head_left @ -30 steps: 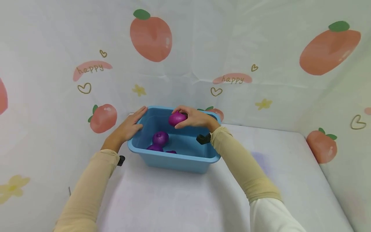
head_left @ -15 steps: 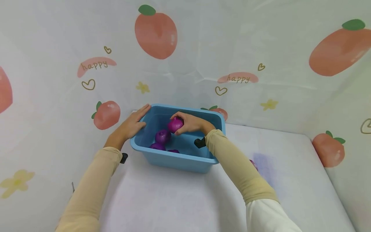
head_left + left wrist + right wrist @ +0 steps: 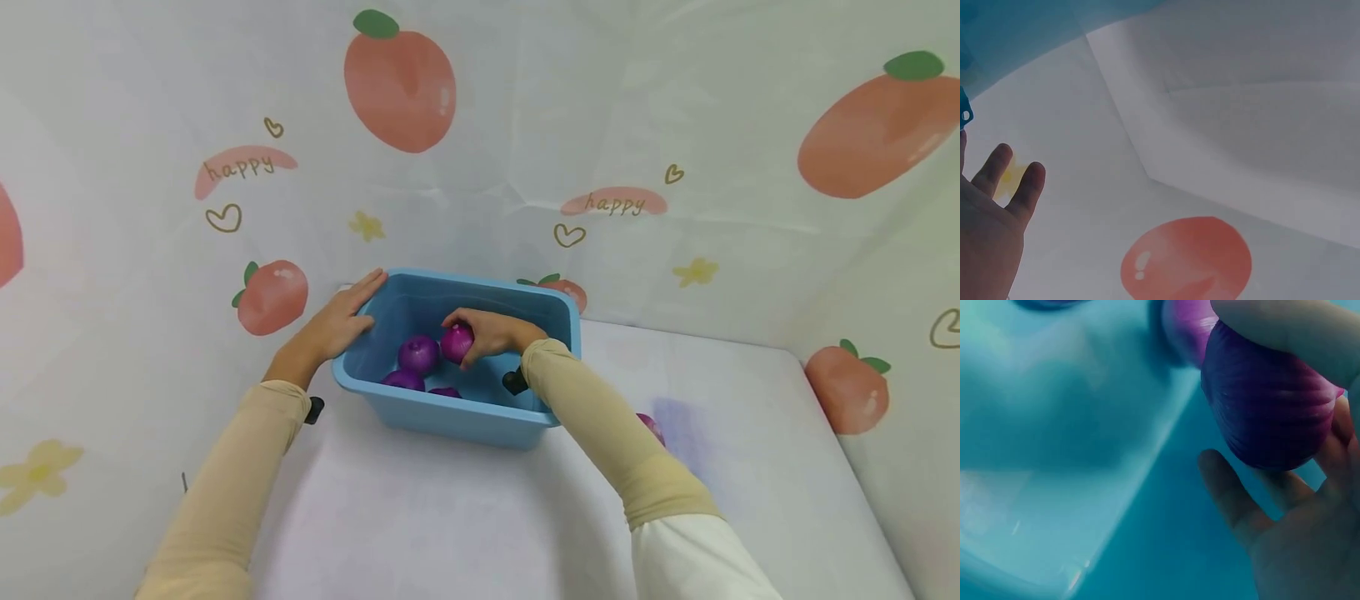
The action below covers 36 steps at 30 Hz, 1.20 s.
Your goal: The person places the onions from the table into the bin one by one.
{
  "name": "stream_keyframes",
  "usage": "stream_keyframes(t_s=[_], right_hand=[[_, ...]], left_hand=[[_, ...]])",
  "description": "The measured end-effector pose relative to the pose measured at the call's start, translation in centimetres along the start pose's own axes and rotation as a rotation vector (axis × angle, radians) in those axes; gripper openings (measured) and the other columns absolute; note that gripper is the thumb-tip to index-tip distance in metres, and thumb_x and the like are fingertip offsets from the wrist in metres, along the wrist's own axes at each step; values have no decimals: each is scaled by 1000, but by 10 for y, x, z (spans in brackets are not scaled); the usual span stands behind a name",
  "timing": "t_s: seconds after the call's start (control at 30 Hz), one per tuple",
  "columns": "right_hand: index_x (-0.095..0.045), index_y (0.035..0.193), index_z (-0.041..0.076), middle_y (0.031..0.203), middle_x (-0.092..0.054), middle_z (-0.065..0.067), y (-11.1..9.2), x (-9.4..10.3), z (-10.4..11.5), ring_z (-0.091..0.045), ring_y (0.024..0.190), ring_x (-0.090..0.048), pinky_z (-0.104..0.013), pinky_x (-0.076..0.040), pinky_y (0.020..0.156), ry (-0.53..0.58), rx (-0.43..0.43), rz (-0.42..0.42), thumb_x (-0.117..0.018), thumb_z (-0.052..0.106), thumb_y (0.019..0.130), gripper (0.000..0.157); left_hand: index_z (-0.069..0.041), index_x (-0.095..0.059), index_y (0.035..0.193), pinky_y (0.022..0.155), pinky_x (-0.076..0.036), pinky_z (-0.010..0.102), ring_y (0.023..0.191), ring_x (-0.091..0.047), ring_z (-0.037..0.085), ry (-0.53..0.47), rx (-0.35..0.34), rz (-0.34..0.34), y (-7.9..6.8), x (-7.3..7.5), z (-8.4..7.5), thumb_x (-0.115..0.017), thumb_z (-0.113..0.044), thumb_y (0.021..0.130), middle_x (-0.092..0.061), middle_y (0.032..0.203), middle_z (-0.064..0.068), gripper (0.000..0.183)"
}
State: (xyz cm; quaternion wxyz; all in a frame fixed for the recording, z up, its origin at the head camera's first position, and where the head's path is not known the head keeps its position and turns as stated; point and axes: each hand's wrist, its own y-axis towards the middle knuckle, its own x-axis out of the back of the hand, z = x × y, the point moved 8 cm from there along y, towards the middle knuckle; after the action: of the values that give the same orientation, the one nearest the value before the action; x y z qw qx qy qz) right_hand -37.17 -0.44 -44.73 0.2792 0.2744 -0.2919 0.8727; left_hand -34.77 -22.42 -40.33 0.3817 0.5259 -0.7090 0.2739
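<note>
My right hand (image 3: 493, 333) is inside a light blue plastic basin (image 3: 450, 422), gripping a purple onion (image 3: 456, 343) between thumb and fingers. In the right wrist view the onion (image 3: 1266, 403) sits close to another purple one (image 3: 1188, 328); I cannot tell whether it touches the bottom. Beside it in the basin lie a round purple onion (image 3: 418, 355), a second one (image 3: 403, 380) and a third purple piece (image 3: 446, 392), half hidden by the front wall. My left hand (image 3: 337, 323) rests on the basin's left rim, its fingers extended; the left wrist view catches part of that hand (image 3: 991, 225).
A white-covered table (image 3: 435, 517) carries the basin. Another purple onion (image 3: 651, 427) lies right of the basin, partly hidden by my right sleeve. White cloth walls (image 3: 480, 125) with fruit prints rise behind and at both sides.
My right hand has lowered the onion from near the rim's height down into the basin, beside the others. The left hand has stayed on the rim. The view has shifted slightly.
</note>
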Motion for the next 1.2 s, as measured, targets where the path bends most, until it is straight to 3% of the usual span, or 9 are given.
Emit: stream_keyframes(t_s=[0.2,0.63,0.93,1.2], right_hand=[[-41,152,15,153,-46,-10,5,-4,-3,-31,138,-48,-44,-50,111,-31,-7,19,-85,14,80,85],[-42,151,16,152,-47,-10,3,-3,-1,-31,138,-47,-45,-50,111,-35,-7,11,-85,15,79,84],[-39,156,19,162,-38,-10,1,-5,-5,-34,150,-36,-53,-33,124,-4,-33,40,-84,16,81,87],[-37,157,18,161,-39,-12,0,-6,-6,-34,147,-42,-53,-38,121,6,-50,65,-82,15,82,87]], left_hand=[[-27,-13,165,117,-24,76,159,-13,44,-5,13,8,-1,0,2,-39,-18,93,-9,174,-3,77],[-29,-12,165,117,-21,77,159,-12,43,-2,13,8,0,0,2,-40,-18,94,-9,174,0,78],[-30,-12,165,116,-23,77,159,-13,43,-3,18,7,0,0,1,-40,-19,94,-9,174,-1,77],[-30,-12,165,116,-22,77,159,-13,44,-12,23,10,-1,0,1,-40,-19,94,-9,174,-1,77]])
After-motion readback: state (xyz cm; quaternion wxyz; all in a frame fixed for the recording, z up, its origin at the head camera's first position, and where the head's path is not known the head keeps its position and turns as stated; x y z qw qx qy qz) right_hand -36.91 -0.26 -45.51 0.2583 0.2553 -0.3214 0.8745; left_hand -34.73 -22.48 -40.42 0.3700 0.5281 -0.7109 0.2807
